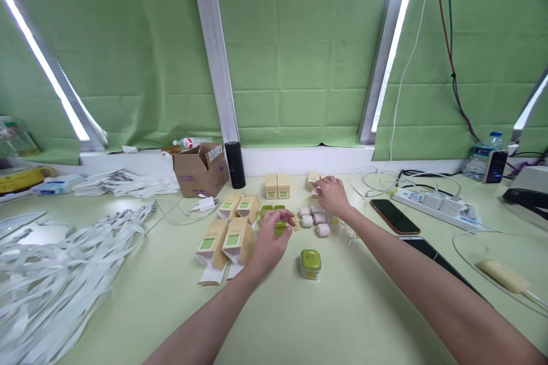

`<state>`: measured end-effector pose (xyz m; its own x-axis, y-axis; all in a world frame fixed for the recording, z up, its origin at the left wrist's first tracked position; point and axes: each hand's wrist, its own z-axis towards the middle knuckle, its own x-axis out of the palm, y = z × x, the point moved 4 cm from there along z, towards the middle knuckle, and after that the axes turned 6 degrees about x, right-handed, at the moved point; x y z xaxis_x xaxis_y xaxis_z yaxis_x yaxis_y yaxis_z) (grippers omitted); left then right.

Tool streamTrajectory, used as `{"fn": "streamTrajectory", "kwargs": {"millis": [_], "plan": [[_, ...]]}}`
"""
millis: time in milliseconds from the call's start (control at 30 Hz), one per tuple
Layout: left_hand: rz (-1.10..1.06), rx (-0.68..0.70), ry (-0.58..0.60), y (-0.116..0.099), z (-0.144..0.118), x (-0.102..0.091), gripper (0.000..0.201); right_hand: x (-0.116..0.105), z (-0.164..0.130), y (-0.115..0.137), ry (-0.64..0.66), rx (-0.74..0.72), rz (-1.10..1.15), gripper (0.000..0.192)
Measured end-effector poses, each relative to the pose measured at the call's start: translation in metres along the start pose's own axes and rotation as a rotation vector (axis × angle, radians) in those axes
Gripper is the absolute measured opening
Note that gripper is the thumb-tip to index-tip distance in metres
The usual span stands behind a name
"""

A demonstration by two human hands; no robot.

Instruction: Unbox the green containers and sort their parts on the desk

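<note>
My left hand (270,238) pinches a small green lid (281,228) among green pieces (271,209) at the table's middle. My right hand (331,195) reaches farther back and its fingertips rest on a small tan box (314,179). Between the hands lie several small pink-white rounded pieces (317,220). A clear little jar with a green lid (310,263) stands in front, nearer me. Left of my left hand lie several opened tan cartons with green labels (233,239). Two closed tan boxes (277,186) stand at the back.
A brown cardboard box (200,170) and black cylinder (235,165) stand at the back. White strips (51,274) pile at the left. Two phones (394,216), a power strip (434,203) with cables, a water bottle (483,155) and a stapler (526,196) lie at the right.
</note>
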<state>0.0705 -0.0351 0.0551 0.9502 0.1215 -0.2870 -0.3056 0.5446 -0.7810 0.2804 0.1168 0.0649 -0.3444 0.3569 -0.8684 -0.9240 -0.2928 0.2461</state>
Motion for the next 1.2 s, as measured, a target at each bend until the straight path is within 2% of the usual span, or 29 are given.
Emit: {"fn": "streamTrajectory", "kwargs": {"millis": [167, 267, 333, 467, 700, 833, 933, 1033, 1200], "plan": [[0.038, 0.021, 0.403, -0.014, -0.003, 0.002, 0.047, -0.025, -0.039, 0.016, -0.128, 0.013, 0.175, 0.031], [0.126, 0.055, 0.607, -0.019, -0.007, 0.008, 0.060, -0.029, -0.074, 0.026, -0.160, 0.069, 0.640, 0.021], [0.195, 0.065, 0.661, -0.018, -0.010, 0.013, 0.060, -0.025, -0.096, 0.031, -0.139, 0.105, 0.803, 0.019], [0.240, 0.071, 0.601, -0.009, -0.014, 0.016, 0.047, -0.010, -0.121, 0.033, -0.097, 0.156, 0.906, 0.020], [0.049, -0.053, 0.264, 0.011, 0.004, 0.002, 0.037, -0.006, -0.126, 0.036, -0.044, 0.084, 0.912, 0.020], [-0.141, -0.146, 0.234, 0.016, 0.013, -0.001, 0.055, -0.013, -0.135, 0.052, -0.049, -0.031, 0.866, 0.019], [-0.212, -0.196, 0.235, 0.015, 0.014, -0.002, 0.065, -0.017, -0.141, 0.060, -0.069, -0.091, 0.848, 0.030], [-0.173, -0.192, 0.185, 0.012, 0.013, 0.000, 0.065, -0.018, -0.142, 0.064, -0.091, -0.130, 0.850, 0.042], [0.021, -0.132, 0.014, 0.011, 0.007, 0.004, 0.046, -0.014, -0.140, 0.064, -0.125, -0.092, 0.909, 0.050]]}}
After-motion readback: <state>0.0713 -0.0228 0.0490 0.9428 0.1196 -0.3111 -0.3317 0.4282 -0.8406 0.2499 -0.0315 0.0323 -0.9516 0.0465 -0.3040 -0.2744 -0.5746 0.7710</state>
